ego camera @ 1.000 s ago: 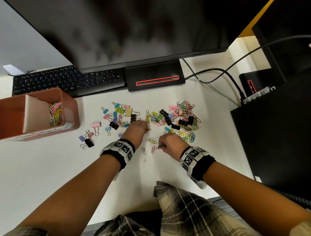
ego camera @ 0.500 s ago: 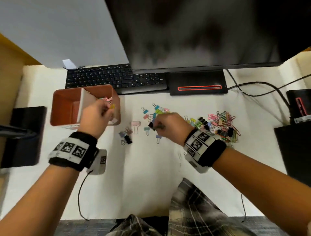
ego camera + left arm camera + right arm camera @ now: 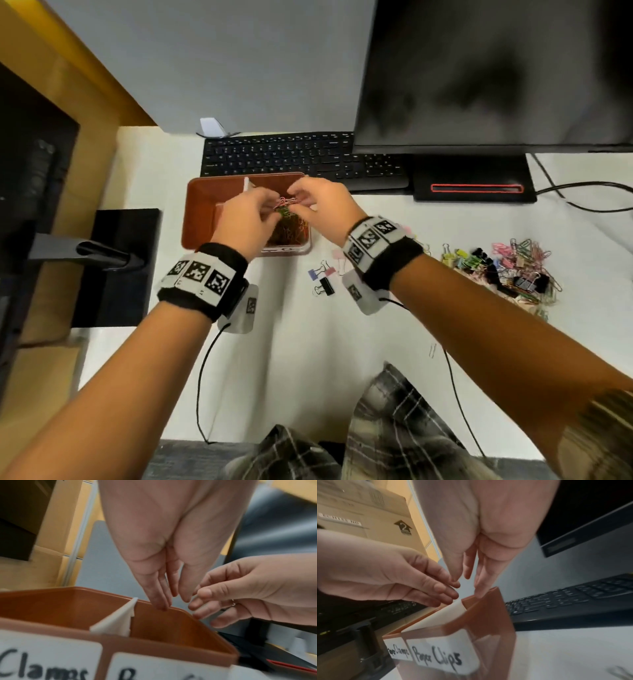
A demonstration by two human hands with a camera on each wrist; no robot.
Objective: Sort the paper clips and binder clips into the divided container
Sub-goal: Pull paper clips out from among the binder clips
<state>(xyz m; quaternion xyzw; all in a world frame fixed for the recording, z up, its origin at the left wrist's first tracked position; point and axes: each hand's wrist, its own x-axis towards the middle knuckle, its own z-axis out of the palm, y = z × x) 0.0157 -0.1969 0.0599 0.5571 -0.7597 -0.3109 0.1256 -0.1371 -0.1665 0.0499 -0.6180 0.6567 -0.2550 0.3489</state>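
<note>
The brown divided container [image 3: 196,209] stands in front of the keyboard, with a white divider [image 3: 246,183] and coloured paper clips [image 3: 291,234] in its right compartment. My left hand [image 3: 270,214] and right hand [image 3: 301,202] hover close together over that compartment. A few pink and green paper clips [image 3: 285,205] show between their fingertips; I cannot tell if any finger touches them. In the wrist views the left hand [image 3: 173,601] and right hand [image 3: 467,585] point down with straight fingers, nothing pinched. The container [image 3: 488,615] bears the label "Paper Clips" [image 3: 436,657]. A mixed clip pile [image 3: 513,267] lies right.
Several binder clips [image 3: 323,284] lie just right of the container, and a lone paper clip [image 3: 432,350] nearer me. A black keyboard [image 3: 291,157], monitor [image 3: 479,68] and its base [image 3: 472,186] stand behind. Cables [image 3: 582,192] run right. A black stand [image 3: 116,267] sits left.
A second ago both hands picked at the clip pile. The left hand reached the container first; the right hand has now joined it over the right compartment. My view has swung left.
</note>
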